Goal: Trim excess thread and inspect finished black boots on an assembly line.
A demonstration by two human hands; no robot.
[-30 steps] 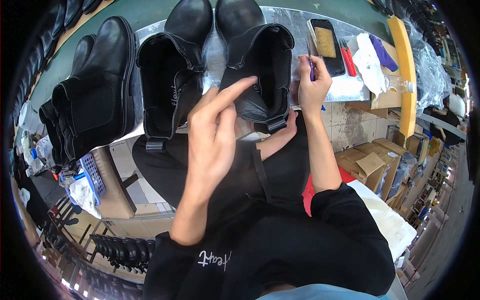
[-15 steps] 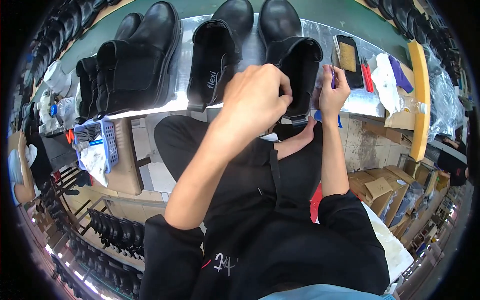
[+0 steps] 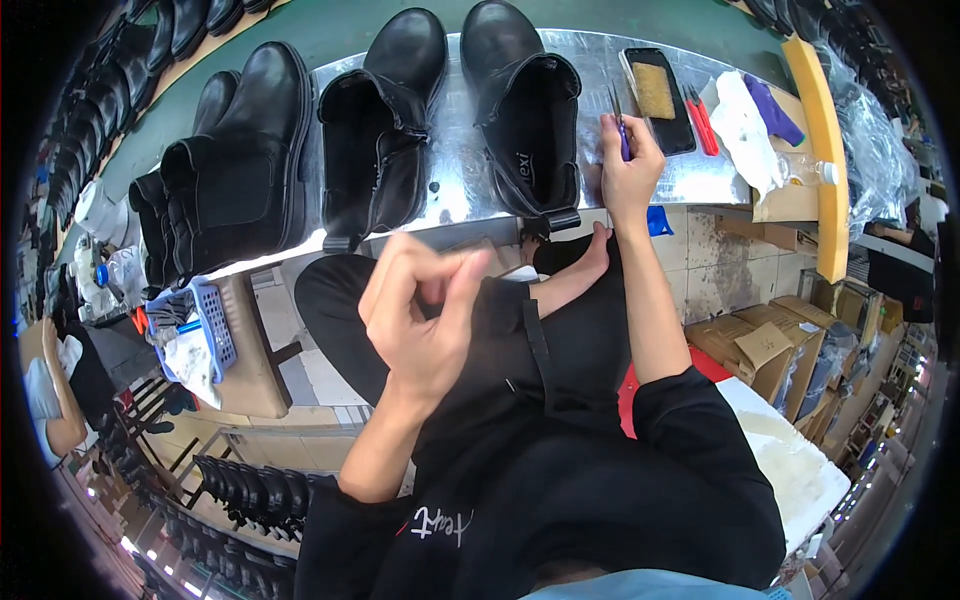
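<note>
Two black ankle boots stand upright before me on a metal-topped bench (image 3: pixel 455 190): the left boot (image 3: pixel 375 150) and the right boot (image 3: pixel 525 120), shafts open toward me. My left hand (image 3: pixel 425 310) is over my lap, below the left boot and touching neither boot. Its fingers are curled and pinched, slightly blurred; whatever may be between them cannot be made out. My right hand (image 3: pixel 632 170) is beside the right boot, closed around a purple-handled pointed tool (image 3: pixel 623 135) with two thin prongs pointing up.
More black boots (image 3: pixel 240 170) stand at the left. Right of my hand lie a black tray (image 3: pixel 680 130) with a tan block (image 3: pixel 654 92), a red-handled tool (image 3: pixel 702 125), a white cloth (image 3: pixel 745 130) and a clear bottle (image 3: pixel 805 170). A yellow bar (image 3: pixel 825 160) borders the bench. A blue basket (image 3: pixel 215 320) sits lower left.
My left hand has drawn back from between the two boots, down and left, over my lap. My right hand still holds the tool. The view has shifted slightly.
</note>
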